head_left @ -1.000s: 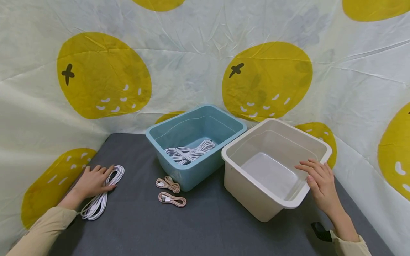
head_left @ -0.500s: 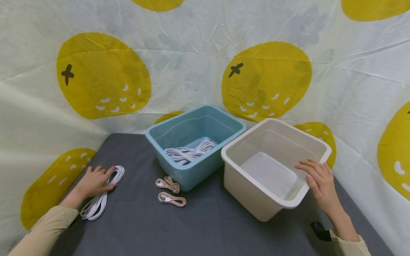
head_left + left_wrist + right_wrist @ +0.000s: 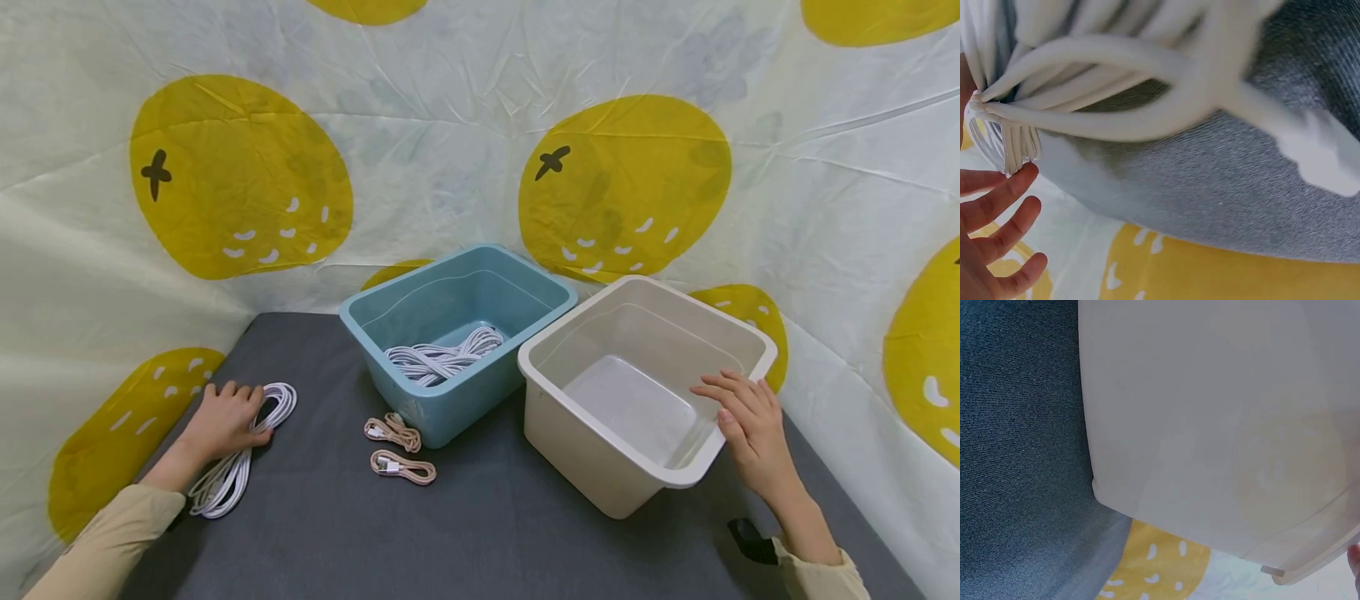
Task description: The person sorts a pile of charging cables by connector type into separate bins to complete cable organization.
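My left hand (image 3: 225, 421) holds a coiled white cable (image 3: 227, 492) at the table's left side, thumb and fingers around its upper part. In the left wrist view the fingertips (image 3: 1025, 172) touch the gathered coil, and loose loops of the cable (image 3: 1116, 128) fill the top. On the right, my right hand (image 3: 757, 437) rests on the rim of a beige bin (image 3: 577, 446), its fingers loosely extended over the inside. The right wrist view shows mostly the bin's outer wall (image 3: 1210, 425), with only a sliver of finger (image 3: 1355, 562) at the edge.
A blue bin (image 3: 472, 408) with white cables (image 3: 446, 358) inside stands beside the beige one. Two small tan cables, an upper one (image 3: 393, 433) and a lower one (image 3: 405, 468), lie before it on the dark grey table (image 3: 420, 550). Patterned fabric (image 3: 435, 167) hangs behind.
The left fingers have drawn in more around the white cable, and its upper loop has shifted slightly up and right. My right hand and both bins stay where they were.
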Demonstrator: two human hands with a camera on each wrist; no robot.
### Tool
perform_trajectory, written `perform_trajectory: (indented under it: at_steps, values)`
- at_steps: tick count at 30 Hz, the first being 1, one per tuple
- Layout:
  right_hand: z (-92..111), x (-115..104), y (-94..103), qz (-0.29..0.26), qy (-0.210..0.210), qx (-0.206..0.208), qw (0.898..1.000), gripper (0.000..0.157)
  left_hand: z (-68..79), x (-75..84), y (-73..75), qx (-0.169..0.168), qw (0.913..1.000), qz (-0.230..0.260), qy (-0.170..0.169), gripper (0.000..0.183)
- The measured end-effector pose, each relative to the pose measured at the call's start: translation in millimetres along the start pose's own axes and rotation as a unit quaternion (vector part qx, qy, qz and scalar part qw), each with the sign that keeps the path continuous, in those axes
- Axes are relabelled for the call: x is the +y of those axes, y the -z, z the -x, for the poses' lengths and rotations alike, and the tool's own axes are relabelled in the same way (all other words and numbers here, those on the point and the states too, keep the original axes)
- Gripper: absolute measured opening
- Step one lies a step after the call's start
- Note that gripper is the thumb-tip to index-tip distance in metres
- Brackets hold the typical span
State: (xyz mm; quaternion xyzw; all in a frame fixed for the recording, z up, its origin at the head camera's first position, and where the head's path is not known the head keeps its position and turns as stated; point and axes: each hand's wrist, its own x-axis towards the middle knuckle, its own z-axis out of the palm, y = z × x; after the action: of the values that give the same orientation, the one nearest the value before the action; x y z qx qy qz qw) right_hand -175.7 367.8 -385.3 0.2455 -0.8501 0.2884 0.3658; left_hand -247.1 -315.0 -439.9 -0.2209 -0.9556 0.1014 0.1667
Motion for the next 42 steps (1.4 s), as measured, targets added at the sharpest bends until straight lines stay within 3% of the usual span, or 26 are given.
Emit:
perform_trajectory:
  at_steps: [7, 21, 25, 32, 42]
  values:
    - [0, 0, 0.2, -0.004, -0.001, 0.001, 1.000, 0.031, -2.2, 1.3, 5.2, 0.059, 0.9982, -0.010, 0.000, 0.060]
    - [1, 1, 0.2, -0.004, 0.003, 0.003, 1.000, 0.031, -9.0, 4.7, 21.5, 0.131, 0.9911, -0.013, -0.020, 0.071]
    - [0, 0, 0.4, -0.004, 0.001, 0.000, 1.000, 0.031, -11.0, 7.4, 26.1, 0.133, 0.9909, -0.015, -0.014, 0.092]
    - [1, 0, 0.3, -0.007, 0.001, 0.000, 1.000, 0.030, -14.4, 9.3, 34.4, 0.130, 0.9911, -0.009, -0.024, 0.093]
    - [1, 1, -0.4, -0.006, 0.001, 0.003, 1.000, 0.030, -20.5, 11.6, 46.0, 0.169, 0.9847, -0.017, -0.038, 0.090]
